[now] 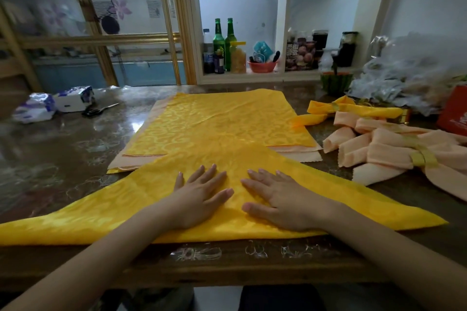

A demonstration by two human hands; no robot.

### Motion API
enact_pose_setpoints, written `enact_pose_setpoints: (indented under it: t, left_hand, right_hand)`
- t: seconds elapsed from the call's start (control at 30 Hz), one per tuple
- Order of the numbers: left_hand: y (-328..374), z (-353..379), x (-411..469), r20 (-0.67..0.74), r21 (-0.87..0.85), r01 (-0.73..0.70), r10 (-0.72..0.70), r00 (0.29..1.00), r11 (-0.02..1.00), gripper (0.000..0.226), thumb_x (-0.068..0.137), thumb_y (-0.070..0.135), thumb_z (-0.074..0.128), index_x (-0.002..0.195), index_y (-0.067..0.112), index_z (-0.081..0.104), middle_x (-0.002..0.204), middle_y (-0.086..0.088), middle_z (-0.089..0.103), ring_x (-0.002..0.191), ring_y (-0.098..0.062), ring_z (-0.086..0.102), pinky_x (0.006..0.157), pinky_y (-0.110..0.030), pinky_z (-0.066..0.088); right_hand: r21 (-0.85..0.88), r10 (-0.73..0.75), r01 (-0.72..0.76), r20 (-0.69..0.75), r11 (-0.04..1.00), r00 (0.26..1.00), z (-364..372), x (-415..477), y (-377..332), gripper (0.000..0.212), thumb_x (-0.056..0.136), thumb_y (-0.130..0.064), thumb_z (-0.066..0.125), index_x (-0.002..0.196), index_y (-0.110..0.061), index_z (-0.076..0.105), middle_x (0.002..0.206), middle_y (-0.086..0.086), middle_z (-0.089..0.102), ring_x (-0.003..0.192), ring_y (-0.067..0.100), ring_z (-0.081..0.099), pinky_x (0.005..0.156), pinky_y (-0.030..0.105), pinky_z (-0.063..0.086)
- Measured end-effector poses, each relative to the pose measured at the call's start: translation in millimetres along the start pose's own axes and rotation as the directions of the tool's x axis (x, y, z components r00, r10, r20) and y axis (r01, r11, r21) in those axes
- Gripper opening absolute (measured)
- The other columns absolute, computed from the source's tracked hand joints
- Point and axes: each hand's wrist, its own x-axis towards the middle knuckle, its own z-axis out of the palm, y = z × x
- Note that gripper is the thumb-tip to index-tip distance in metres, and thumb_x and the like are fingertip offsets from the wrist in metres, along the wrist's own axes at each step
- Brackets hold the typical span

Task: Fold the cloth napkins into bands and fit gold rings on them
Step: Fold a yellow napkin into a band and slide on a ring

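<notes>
A yellow patterned napkin [106, 212] lies folded into a wide triangle along the table's near edge, its tip pointing away from me. My left hand [199, 197] and my right hand [280, 199] press flat on its middle, fingers straight and spread, side by side. Behind it lies a stack of flat napkins [219, 121], yellow on top with peach ones underneath. At the right lie finished napkins: peach ones [394, 151] gathered in a gold ring [424, 158], and a yellow one [353, 110] with a gold ring [335, 106].
Glossy brown table [63, 149]. Tissue packs [50, 106] and scissors [98, 110] at the far left. Crinkled plastic bags [414, 78] and an orange box [454, 113] at the far right. Bottles [223, 45] and jars stand on a shelf behind.
</notes>
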Motion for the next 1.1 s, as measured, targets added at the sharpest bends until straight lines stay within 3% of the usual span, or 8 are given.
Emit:
enact_pose_setpoints:
  t: [0.3, 0.43, 0.53, 0.67, 0.77, 0.9, 0.97, 1.1]
  left_hand:
    - [2, -16, 25, -0.057, -0.081, 0.035, -0.039, 0.998, 0.996, 0.063, 0.093, 0.058, 0.019, 0.15, 0.033, 0.006, 0.158, 0.006, -0.004, 0.145, -0.014, -0.009, 0.115, -0.048, -0.01]
    - [-47, -33, 25, -0.233, 0.024, 0.316, -0.302, 0.924, 0.948, 0.063, 0.097, 0.05, 0.03, 0.151, 0.024, 0.008, 0.158, -0.008, 0.006, 0.145, -0.026, 0.01, 0.115, -0.05, 0.015]
    - [-87, -36, 12, -0.273, -0.114, 0.506, -0.517, 0.811, 0.855, 0.061, 0.096, 0.044, 0.042, 0.145, 0.012, 0.025, 0.147, -0.018, 0.027, 0.134, -0.034, 0.03, 0.107, -0.051, 0.033]
    - [-116, -40, -3, -0.233, -0.105, 0.606, -0.612, 0.755, 0.788, 0.053, 0.091, 0.05, 0.05, 0.126, 0.01, 0.046, 0.139, -0.018, 0.036, 0.127, -0.033, 0.036, 0.103, -0.049, 0.037]
    - [-120, -52, -7, -0.095, -0.186, 0.58, -0.602, 0.793, 0.793, 0.032, 0.089, 0.045, 0.057, 0.086, 0.013, 0.053, 0.105, -0.012, 0.057, 0.09, -0.021, 0.056, 0.076, -0.03, 0.049]
    - [-122, -61, -12, 0.039, -0.294, 0.544, -0.559, 0.829, 0.786, 0.029, 0.089, 0.038, 0.059, 0.087, 0.009, 0.06, 0.085, -0.004, 0.06, 0.071, -0.014, 0.056, 0.056, -0.02, 0.043]
    - [-127, -65, -17, 0.056, -0.304, 0.545, -0.557, 0.829, 0.781, 0.025, 0.088, 0.036, 0.062, 0.084, 0.011, 0.063, 0.086, -0.005, 0.062, 0.072, -0.016, 0.058, 0.057, -0.022, 0.045]
    - [-134, -74, -28, 0.154, -0.367, 0.575, -0.562, 0.813, 0.731, 0.021, 0.087, 0.031, 0.065, 0.088, 0.01, 0.067, 0.085, -0.007, 0.067, 0.071, -0.019, 0.064, 0.057, -0.025, 0.05]
  right_hand:
    - [0.032, 0.069, -0.068, -0.043, 0.997, 0.997, -4, 9, 21, 0.065, 0.093, -0.06, 0.025, 0.15, -0.032, 0.01, 0.158, -0.01, -0.001, 0.145, 0.008, -0.005, 0.118, 0.037, -0.004]
    - [0.141, 0.009, -0.002, -0.048, 0.99, 0.999, -9, 17, 29, 0.057, 0.097, -0.05, 0.03, 0.149, -0.031, 0.018, 0.158, -0.012, 0.005, 0.144, 0.005, -0.002, 0.117, 0.031, -0.003]
    - [0.256, 0.071, -0.037, -0.125, 0.966, 0.99, -16, 24, 35, 0.054, 0.097, -0.045, 0.038, 0.146, -0.027, 0.027, 0.157, -0.008, 0.015, 0.144, 0.008, 0.01, 0.116, 0.028, 0.008]
    - [0.178, 0.368, -0.332, -0.241, 0.926, 0.898, -30, 41, 48, 0.068, 0.085, -0.049, 0.06, 0.14, -0.017, 0.033, 0.145, 0.008, 0.036, 0.133, 0.025, 0.033, 0.107, 0.037, 0.032]
    - [0.276, 0.531, -0.487, -0.112, 0.829, 0.84, -44, 55, 54, 0.087, 0.072, -0.054, 0.072, 0.137, -0.01, 0.033, 0.14, 0.01, 0.041, 0.126, 0.026, 0.042, 0.095, 0.034, 0.041]
    - [0.359, 0.565, -0.543, 0.053, 0.759, 0.824, -53, 61, 59, 0.091, 0.071, -0.051, 0.074, 0.142, -0.01, 0.033, 0.145, 0.009, 0.037, 0.128, 0.026, 0.042, 0.092, 0.032, 0.041]
    - [0.386, 0.541, -0.51, 0.032, 0.769, 0.84, -53, 62, 63, 0.078, 0.075, -0.051, 0.071, 0.136, -0.012, 0.042, 0.138, 0.01, 0.044, 0.121, 0.024, 0.047, 0.087, 0.03, 0.043]
    - [0.42, 0.517, -0.448, -0.059, 0.789, 0.854, -49, 59, 68, 0.036, 0.083, -0.045, 0.065, 0.1, -0.014, 0.061, 0.092, 0.001, 0.057, 0.08, 0.012, 0.053, 0.059, 0.022, 0.04]
